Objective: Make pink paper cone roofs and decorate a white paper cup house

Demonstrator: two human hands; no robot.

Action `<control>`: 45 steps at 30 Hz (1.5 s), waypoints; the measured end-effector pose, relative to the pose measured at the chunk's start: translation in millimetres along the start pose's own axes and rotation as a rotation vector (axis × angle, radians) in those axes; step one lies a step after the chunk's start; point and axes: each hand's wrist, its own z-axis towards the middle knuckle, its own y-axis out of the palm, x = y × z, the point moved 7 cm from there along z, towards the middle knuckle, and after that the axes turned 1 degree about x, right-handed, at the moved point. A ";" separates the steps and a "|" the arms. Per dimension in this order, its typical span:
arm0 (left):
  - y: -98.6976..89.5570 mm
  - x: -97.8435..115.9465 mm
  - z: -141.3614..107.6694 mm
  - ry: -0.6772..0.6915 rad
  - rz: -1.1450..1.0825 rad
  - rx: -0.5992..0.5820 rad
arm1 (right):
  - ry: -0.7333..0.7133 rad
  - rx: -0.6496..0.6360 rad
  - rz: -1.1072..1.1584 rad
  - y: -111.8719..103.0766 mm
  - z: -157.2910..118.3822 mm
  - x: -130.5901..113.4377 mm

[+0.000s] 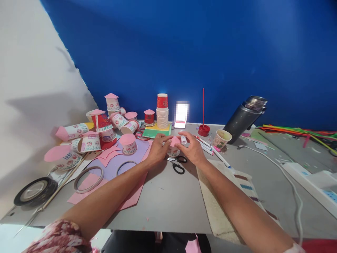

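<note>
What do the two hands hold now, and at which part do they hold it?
Both hands hold one decorated paper cup, upside down, with a pink cone on top. The left hand grips its side; the right hand touches the cone.

a single view from the person's head, facing forward and down across the bench [168,203] toward the blue wall [210,52] behind it. both forearms reach in from the bottom edge, close to the lens; the bench's far clutter sits mid-frame.

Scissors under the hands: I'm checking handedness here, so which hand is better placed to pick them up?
Probably the right hand. The scissors lie just below it, black handles nearest its wrist. The left hand steadies the pink-topped cup and sits farther off, though the right also pinches a small white piece.
</note>
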 end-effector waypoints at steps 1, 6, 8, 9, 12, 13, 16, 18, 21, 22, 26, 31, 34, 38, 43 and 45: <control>-0.1 -0.9 0.5 -0.006 -0.004 0.000 | -0.002 -0.001 0.003 0.0 -0.1 0.0; 2.8 0.9 4.6 0.034 0.000 -0.089 | -0.033 0.001 -0.001 0.4 -0.4 0.7; 3.1 0.1 6.1 0.032 -0.013 -0.109 | -0.035 0.008 -0.028 0.4 -0.5 1.8; 2.9 -0.7 6.7 0.023 -0.022 -0.108 | -0.037 0.008 -0.039 0.6 -0.6 2.2; 2.2 -3.1 6.9 -0.017 -0.052 -0.091 | -0.055 0.006 -0.051 1.2 -1.1 1.3; 2.0 -3.1 6.6 -0.026 -0.060 -0.084 | -0.060 0.006 -0.051 1.3 -1.2 0.8; 1.8 -2.0 5.9 -0.029 -0.071 -0.070 | -0.057 0.011 -0.033 0.7 -1.2 0.2; 2.0 -1.6 6.1 -0.028 -0.070 -0.067 | -0.049 0.007 -0.015 0.5 -1.0 0.1; 2.2 -2.1 7.0 -0.030 -0.063 -0.067 | -0.032 0.000 -0.005 0.3 -0.9 1.1; 2.1 -2.4 7.2 -0.030 -0.058 -0.064 | -0.029 -0.002 -0.005 0.4 -0.9 1.5; 1.5 -3.8 7.3 -0.024 -0.038 -0.060 | -0.037 0.007 -0.014 0.9 -1.2 1.4; 2.3 -4.0 5.9 -0.016 -0.024 -0.079 | -0.015 0.029 0.056 -3.0 -0.2 0.0; 2.4 -2.5 5.8 0.001 -0.005 -0.082 | 0.040 0.059 0.219 -10.2 2.5 5.5; 5.1 -3.9 5.4 0.012 0.050 -0.123 | 0.094 0.071 0.284 -15.2 5.3 15.4; 4.2 -8.8 3.3 0.024 0.052 -0.084 | -0.026 0.080 0.051 -15.5 3.7 6.9; 4.3 -10.6 2.3 0.020 0.028 -0.065 | -0.086 0.086 -0.063 -15.5 2.5 0.8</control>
